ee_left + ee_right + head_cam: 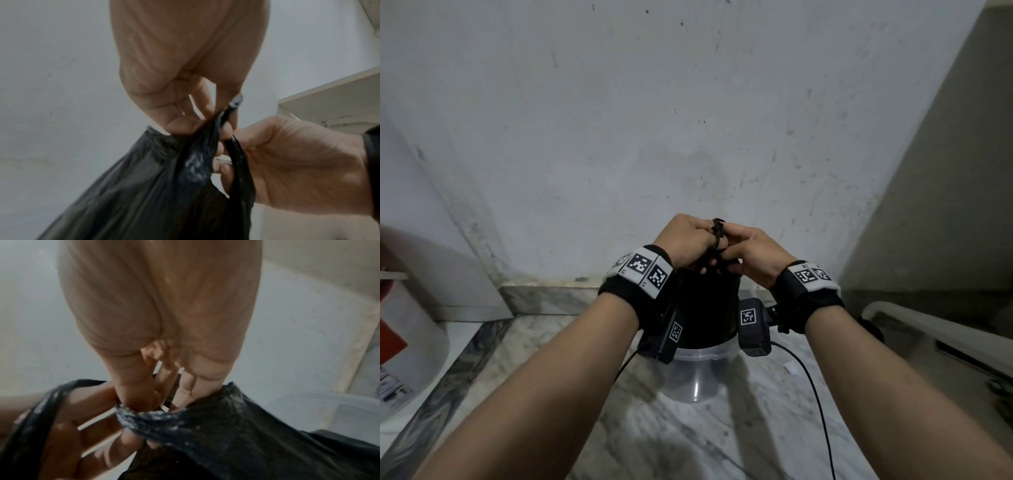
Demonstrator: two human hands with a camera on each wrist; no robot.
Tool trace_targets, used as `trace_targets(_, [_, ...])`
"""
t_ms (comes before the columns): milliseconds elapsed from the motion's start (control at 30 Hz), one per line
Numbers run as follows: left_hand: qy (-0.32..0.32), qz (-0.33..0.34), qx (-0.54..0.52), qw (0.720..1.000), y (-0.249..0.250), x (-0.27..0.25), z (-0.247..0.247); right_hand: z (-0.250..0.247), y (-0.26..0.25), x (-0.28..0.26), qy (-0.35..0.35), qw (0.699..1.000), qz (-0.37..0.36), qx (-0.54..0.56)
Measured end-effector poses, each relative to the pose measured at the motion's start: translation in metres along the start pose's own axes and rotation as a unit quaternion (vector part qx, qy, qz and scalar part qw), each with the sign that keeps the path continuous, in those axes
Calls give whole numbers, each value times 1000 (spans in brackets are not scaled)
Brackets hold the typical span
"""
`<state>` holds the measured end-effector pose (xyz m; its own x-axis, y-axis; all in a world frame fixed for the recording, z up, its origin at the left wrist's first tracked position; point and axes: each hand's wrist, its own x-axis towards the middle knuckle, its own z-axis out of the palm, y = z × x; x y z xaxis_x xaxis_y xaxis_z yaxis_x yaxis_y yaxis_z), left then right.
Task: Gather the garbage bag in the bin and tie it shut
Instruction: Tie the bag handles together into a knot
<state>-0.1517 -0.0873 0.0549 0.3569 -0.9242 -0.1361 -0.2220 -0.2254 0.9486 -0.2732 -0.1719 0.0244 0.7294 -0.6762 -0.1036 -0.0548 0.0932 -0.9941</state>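
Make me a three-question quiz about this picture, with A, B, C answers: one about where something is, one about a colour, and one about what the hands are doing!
1. Where does the garbage bag sit?
A. In the clear bin
B. On a chair
C. Hanging on the wall

2. What colour is the bag?
A. White
B. Black
C. Green

3. What are the hands doing?
A. Resting flat on the floor
B. Both gripping the bag's gathered top
C. Holding a broom

Answers:
1 A, since the bag's body goes down into the see-through bin in the head view.
2 B, because the plastic is black in all three views.
3 B, as the left hand and right hand curl their fingers around twisted strands of the bag.
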Motion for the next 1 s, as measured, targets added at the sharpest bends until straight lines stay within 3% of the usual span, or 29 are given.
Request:
trace_targets(100, [-11, 6, 35, 999, 3, 1, -4, -3, 2, 2, 8, 998, -10, -65])
trace_targets(200, [59, -1, 30, 998, -2, 8, -19, -14, 2, 5, 72, 988, -4, -139])
trace_targets(267, [116, -8, 36, 993, -14, 15, -33, -28, 5, 5, 129, 984, 19, -124])
trace_targets(367, [142, -41, 83, 986, -45, 18, -51, -46, 14, 2, 162, 983, 70, -48])
trace_targets(467, [177, -74, 211, 959, -70, 17, -62, -45, 21, 5, 146, 985, 89, -30])
trace_targets(600, [199, -101, 350, 910, -85, 18, -73, -46, 37, 2, 86, 984, 111, -107])
trace_targets(767, [193, -127, 420, 878, -106, 15, -70, -64, 54, -5, 62, 975, 137, -161])
trace_targets(833, [192, -118, 379, 898, -105, 18, -71, -67, 55, -4, 68, 972, 133, -181])
trace_targets(867, [189, -115, 313, 924, -104, 20, -72, -68, 54, -4, 74, 970, 130, -192])
trace_targets(933, [167, -119, 87, 975, -100, 21, -74, -66, 50, -3, 81, 972, 107, -191])
trace_targets(1000, [124, -125, -131, 976, -94, 19, -74, -63, 45, 0, 82, 984, 62, -148])
